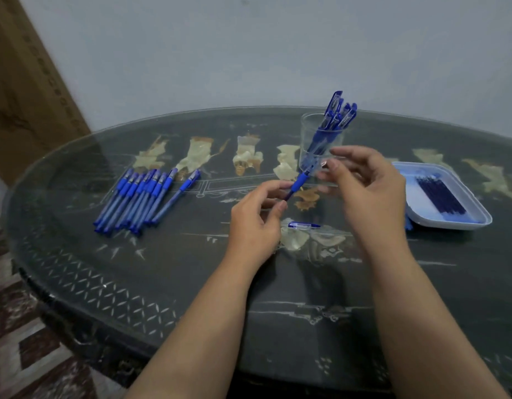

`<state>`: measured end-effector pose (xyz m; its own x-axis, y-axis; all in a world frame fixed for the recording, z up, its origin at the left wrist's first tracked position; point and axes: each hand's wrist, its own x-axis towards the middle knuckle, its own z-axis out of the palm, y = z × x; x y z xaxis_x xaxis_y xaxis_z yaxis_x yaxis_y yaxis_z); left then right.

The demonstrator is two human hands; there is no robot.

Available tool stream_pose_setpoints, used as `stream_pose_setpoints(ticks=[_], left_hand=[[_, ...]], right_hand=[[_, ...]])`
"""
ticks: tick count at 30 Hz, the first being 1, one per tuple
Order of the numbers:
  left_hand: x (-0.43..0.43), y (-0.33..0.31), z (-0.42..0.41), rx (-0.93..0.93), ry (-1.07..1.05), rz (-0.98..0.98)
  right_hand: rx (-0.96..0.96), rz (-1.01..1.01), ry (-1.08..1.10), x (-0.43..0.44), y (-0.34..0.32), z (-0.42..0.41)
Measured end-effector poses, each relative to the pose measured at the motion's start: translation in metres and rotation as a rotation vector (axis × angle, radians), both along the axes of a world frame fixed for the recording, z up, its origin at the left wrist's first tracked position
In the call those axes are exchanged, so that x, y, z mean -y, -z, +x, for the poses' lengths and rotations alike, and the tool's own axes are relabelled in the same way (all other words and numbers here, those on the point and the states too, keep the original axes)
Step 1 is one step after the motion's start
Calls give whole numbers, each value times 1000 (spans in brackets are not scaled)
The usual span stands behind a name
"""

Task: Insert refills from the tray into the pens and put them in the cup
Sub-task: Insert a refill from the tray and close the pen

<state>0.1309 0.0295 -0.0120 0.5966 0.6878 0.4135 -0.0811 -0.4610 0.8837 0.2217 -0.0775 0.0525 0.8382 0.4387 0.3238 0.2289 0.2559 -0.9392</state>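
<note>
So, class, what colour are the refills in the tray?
The refills are dark blue, seen in the head view.

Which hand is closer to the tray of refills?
Right. The right hand hovers just left of the tray, nearly at its edge; the left hand is farther left, pinching a pen.

we are pinching the lower end of a blue pen [298, 182] in our left grip [256, 220], tilting it up toward our right grip [370, 185], whose blurred fingers are spreading beside its barrel; contact is unclear. behind, more pens [339, 115] are leaning in the clear cup [308, 131]. a row of pens [139, 197] is lying at left, a short blue piece [303, 225] is lying on the dark surface [162, 283], and refills [439, 194] are lying in the white tray [450, 224] at right.
</note>
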Motion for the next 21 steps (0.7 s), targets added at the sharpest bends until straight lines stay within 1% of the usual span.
stream_pose_setpoints(ticks=[3,9,15,21], left_hand=[[-2,1,1,-12,2,24],[-2,1,1,-36,9,59],[-1,0,0,-35,12,72],[-1,-2,-1,-40,28,69]], right_hand=[[-1,30,3,2,-7,4],[45,-57,-28,4,-6,7],[117,-223,-78,2,3,12],[110,-248,-43,0,5,14]])
